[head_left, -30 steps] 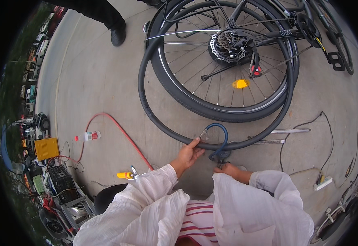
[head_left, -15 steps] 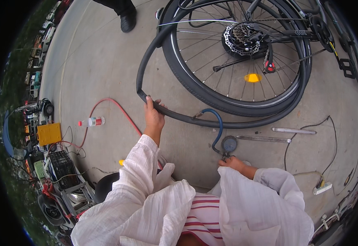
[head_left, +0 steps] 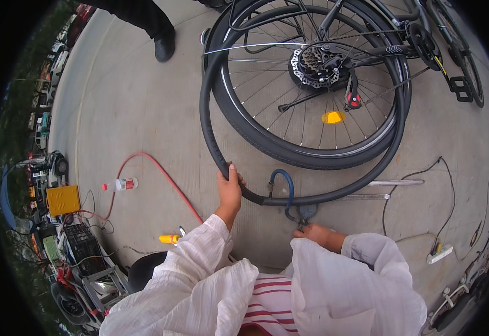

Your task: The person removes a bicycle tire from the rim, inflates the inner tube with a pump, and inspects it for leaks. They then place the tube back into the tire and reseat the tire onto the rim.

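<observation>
Two hands show from our head: our left hand (head_left: 230,189) now grips the black tube (head_left: 325,198) nearer the blue hose (head_left: 291,187) than before, tube between thumb and fingers; our right hand (head_left: 320,236) clenches the gauge (head_left: 307,210).

Striped undershirt (head_left: 270,299): white, curved red bands. Either side of undershirt: loose white overshirt (head_left: 325,274), open-fronted, thin, crinkled. Left of undershirt: long left sleeve (head_left: 197,255), rumpled. Right of undershirt: right sleeve (head_left: 387,257), greyish near cuff; lower, probably patch pocket (head_left: 358,323), blurred. Beyond undershirt: left hand (head_left: 231,193), right hand (head_left: 318,236), both bare.
</observation>
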`<state>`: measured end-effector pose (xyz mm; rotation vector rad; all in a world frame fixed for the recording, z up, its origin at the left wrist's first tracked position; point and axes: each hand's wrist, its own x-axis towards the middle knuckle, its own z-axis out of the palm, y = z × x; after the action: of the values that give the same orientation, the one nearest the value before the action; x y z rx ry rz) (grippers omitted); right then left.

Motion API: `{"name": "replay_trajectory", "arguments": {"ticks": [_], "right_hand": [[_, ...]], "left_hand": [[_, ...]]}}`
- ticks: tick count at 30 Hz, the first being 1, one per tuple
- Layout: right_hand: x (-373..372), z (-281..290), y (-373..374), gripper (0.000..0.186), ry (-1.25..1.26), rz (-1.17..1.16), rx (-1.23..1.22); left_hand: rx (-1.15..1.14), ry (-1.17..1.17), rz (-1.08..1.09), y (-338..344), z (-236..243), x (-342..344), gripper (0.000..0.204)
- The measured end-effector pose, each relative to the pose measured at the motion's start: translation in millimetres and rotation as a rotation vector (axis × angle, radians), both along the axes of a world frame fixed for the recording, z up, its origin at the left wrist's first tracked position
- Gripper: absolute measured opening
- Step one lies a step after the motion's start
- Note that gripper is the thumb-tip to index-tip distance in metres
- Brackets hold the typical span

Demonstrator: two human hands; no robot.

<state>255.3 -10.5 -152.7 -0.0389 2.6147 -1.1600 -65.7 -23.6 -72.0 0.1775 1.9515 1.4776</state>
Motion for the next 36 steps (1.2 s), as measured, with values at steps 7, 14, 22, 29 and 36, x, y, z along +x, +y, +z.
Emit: {"name": "replay_trajectory", "arguments": {"ticks": [7,14,22,29,36], "right_hand": [[0,-9,-10,0.023,-0.025,-0.067,-0.009],[0,12,-1,0.034,0.019,-0.006,0.075],[5,6,-12,0.03,-0.03,-0.055,0.138],[-2,34,9,0.033,0.149,-0.365,-0.151],[-47,109,54,0.062,0.313,-1.145,-0.37]], "left_hand": [[-0.005,-0.067,0.029,-1,7,-17,0.037],[0.066,-0.151,0.076,-6,8,-17,0.034],[-0.033,-0.668,0.061,-33,-25,12,0.034],[0.016,-0.982,-0.018,-46,-36,56,0.021],[0.107,-1.008,-0.133,-40,-15,79,0.013]]}}
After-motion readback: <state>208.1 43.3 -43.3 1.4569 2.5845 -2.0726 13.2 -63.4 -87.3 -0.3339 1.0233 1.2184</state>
